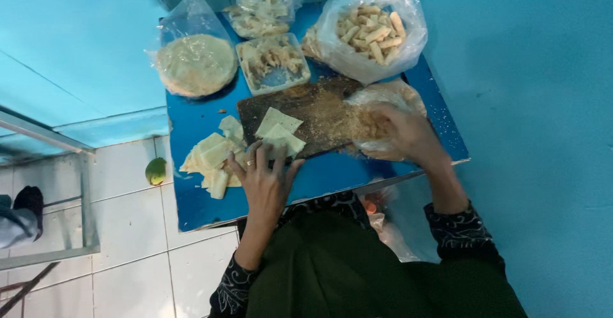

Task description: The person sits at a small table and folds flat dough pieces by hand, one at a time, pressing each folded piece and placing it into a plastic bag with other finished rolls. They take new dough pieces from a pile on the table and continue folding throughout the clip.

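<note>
My left hand point(265, 174), with a ring on one finger, rests fingers-down on pale square dough sheets point(278, 129) at the near edge of a dark wooden board point(319, 110) dusted with crumbs. My right hand point(402, 133) reaches into a clear plastic bag of brownish crumbs point(383, 104) at the board's right end; its fingers are partly hidden by the plastic. A loose pile of cut pale dough pieces point(214, 158) lies left of the board on the blue table point(198, 203).
At the table's far side sit a bag with a round stack of thin wrappers point(195, 62), a clear tub of filling point(273, 62), another bag of pieces point(262, 8) and a bag of rolled sticks point(373, 30). A green fruit point(155, 170) lies on the white tile floor.
</note>
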